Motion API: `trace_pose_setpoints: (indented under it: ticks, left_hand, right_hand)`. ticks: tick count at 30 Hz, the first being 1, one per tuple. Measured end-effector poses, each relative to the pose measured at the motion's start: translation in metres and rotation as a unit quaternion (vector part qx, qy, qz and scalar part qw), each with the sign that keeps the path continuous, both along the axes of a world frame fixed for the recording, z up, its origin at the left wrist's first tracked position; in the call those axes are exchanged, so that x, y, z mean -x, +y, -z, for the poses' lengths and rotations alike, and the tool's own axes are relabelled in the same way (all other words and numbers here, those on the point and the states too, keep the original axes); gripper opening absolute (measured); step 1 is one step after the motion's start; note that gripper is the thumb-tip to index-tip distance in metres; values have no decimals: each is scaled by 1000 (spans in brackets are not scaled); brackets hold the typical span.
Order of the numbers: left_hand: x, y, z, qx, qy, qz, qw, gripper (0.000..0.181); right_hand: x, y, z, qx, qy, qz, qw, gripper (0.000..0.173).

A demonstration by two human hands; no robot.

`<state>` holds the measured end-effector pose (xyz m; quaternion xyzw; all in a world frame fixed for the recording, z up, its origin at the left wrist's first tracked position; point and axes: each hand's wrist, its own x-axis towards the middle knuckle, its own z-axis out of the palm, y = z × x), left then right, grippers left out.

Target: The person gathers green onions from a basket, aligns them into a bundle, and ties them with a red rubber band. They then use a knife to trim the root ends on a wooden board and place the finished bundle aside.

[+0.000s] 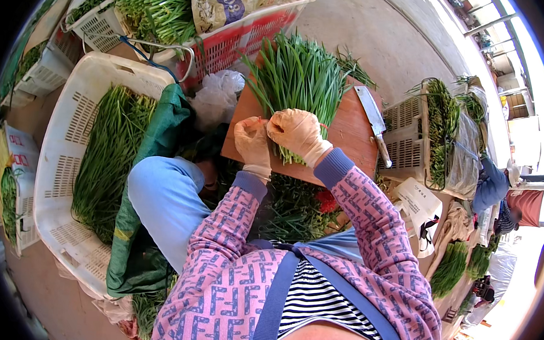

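Note:
A thick bunch of green chives [299, 83] lies on a reddish-brown wooden board [362, 124], leaves pointing away and pale cut ends towards me. Part of a thin red tie [324, 125] shows at the bunch's right side. My left hand [252, 143], in a pale glove, is at the bunch's lower left, its fingertips pinched on a red end of the tie. My gloved right hand [297, 132] rests over the stems, fingers curled closed beside the left; what it grips is mostly hidden. A cleaver [371, 113] with a wooden handle lies at the board's right edge.
Left of my knee stands a white plastic basket [53, 158] of chives, a green woven sheet [156, 131] over its near side. A red crate [242, 41] stands beyond. Another loaded crate [401, 126] is on the right. Loose trimmings [288, 208] lie between my legs.

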<state>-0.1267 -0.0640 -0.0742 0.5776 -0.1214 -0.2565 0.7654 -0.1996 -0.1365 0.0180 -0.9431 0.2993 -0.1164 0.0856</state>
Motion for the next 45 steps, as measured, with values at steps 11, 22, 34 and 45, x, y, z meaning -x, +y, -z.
trace_pose_setpoints:
  ticks: [11, 22, 34, 45]
  left_hand:
    - [3, -4, 24, 6, -61, -21, 998, 26]
    - [3, 0, 28, 7, -129, -5, 992, 26]
    - [7, 10, 4, 78, -47, 20, 996, 23]
    - [-13, 7, 11, 65, 33, 111, 991, 19]
  right_hand:
    - [-2, 3, -1, 9, 41, -15, 999, 30]
    - [-3, 5, -2, 49, 137, -31, 989, 30]
    - [-3, -2, -8, -131, 42, 25, 990, 23]
    - [0, -3, -10, -121, 36, -11, 992, 19]
